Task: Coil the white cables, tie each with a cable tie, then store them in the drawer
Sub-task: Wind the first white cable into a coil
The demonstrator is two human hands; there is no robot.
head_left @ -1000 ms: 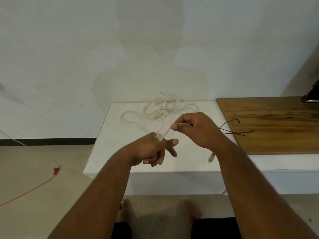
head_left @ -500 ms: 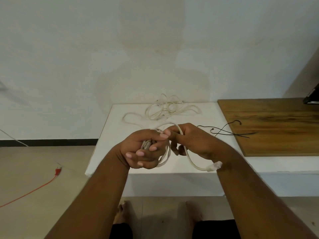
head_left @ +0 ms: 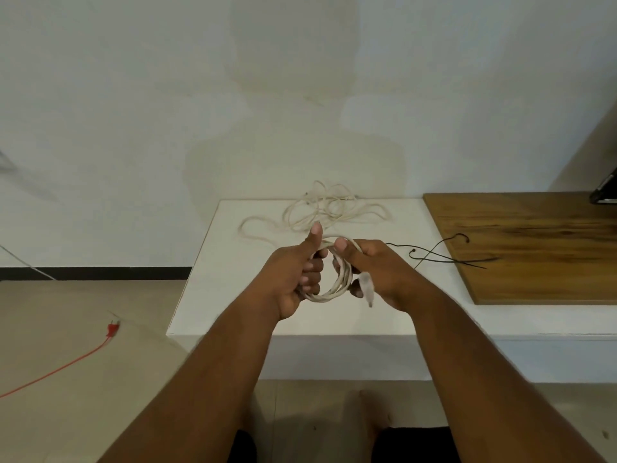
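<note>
Over the white table [head_left: 233, 289], with the loose cable [head_left: 329, 213] heaped at its back, my left hand [head_left: 287, 282] gripped the coil [head_left: 325, 297], thumb up, while my right hand [head_left: 380, 272] pinched its top strand, and I judged the loops should stay even and untwisted.

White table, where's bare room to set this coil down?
The white table is bare at its front left, nearer than the loose cable tangle, and along its front edge. Crowded: the back, and the right by the black cable ties and wooden board.
</note>
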